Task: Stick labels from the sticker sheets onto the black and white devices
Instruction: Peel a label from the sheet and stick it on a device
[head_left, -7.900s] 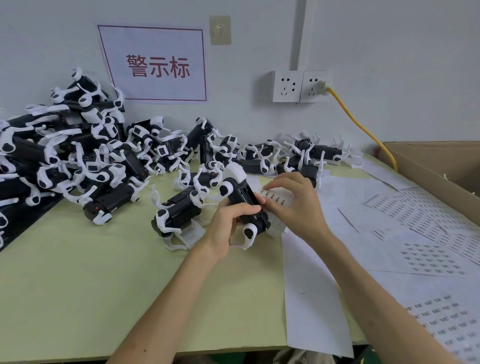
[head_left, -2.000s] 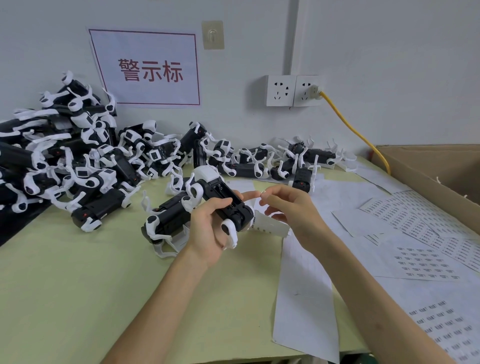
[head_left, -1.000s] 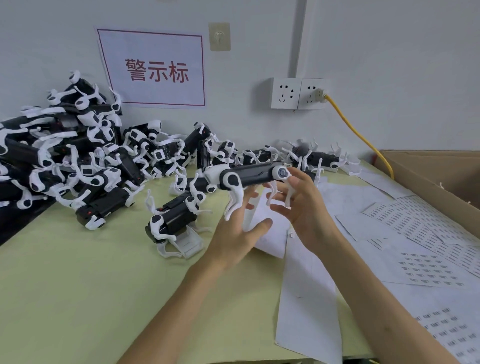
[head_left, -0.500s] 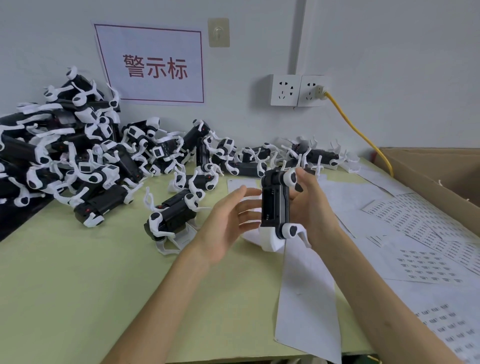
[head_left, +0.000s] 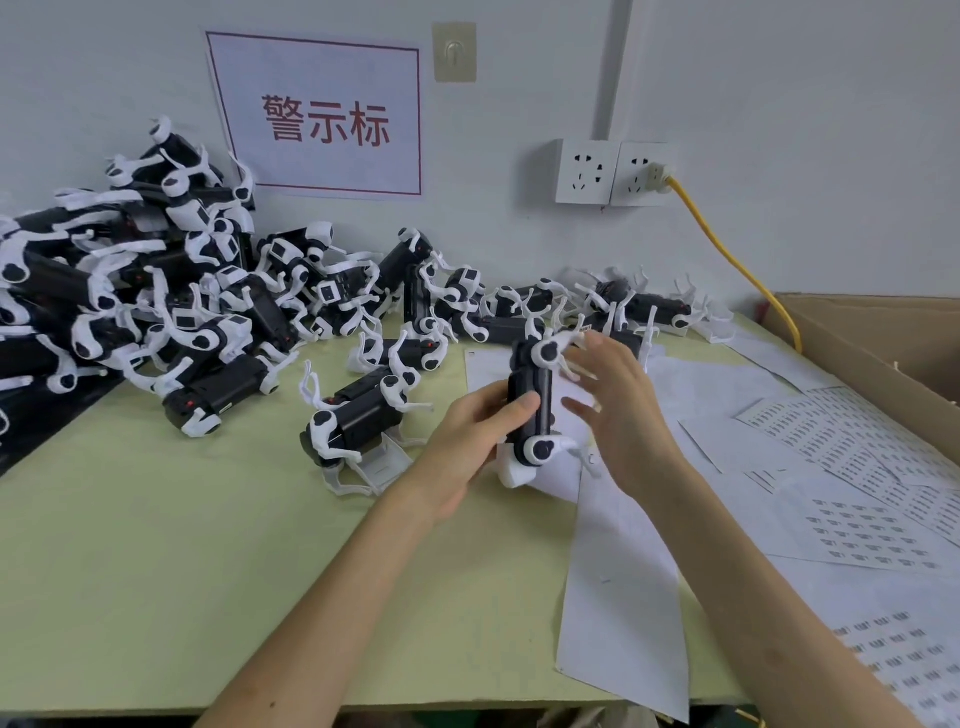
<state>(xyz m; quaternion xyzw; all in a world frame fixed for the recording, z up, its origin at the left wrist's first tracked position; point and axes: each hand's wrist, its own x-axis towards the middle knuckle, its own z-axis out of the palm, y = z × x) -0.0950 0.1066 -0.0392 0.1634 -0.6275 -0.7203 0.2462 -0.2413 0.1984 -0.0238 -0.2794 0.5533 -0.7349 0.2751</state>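
Desk: a pale green desk (head_left: 156, 545) runs under both hands, and its near edge shows at the bottom of the view.
Room: a white wall (head_left: 779, 104) stands beyond the hands. It carries a sign (head_left: 327, 117) with red characters, a hook plate (head_left: 454, 52) and sockets (head_left: 584, 171). A yellow cable (head_left: 727, 249) is plugged into the right-hand socket.
Left hand: the left hand (head_left: 483, 431) grips the held device (head_left: 530, 400), with the thumb across its black body.
Right hand: the right hand (head_left: 618, 410) is spread wide just right of that device, fingers straight.
Held device: it is upright between the hands, above the desk.
Other devices: a lone device (head_left: 358, 421) lies just left of the left hand. A pile of devices (head_left: 156, 291) spreads to the left of and beyond both hands.
Sticker sheets: the sticker sheets (head_left: 872, 530) lie overlapping to the right of the right hand, near a cardboard box (head_left: 883, 353). A blank sheet (head_left: 618, 597) lies under the right forearm.
Hard to make out: the right fingertips are blurred, so I cannot tell whether they touch the device. The print on the sheets is too small to read. The pile and the box are cut off by the frame.
Counts: two hands, one held device, two sockets, one sign. The pile is too tangled to count, and the sheets overlap too much to count.
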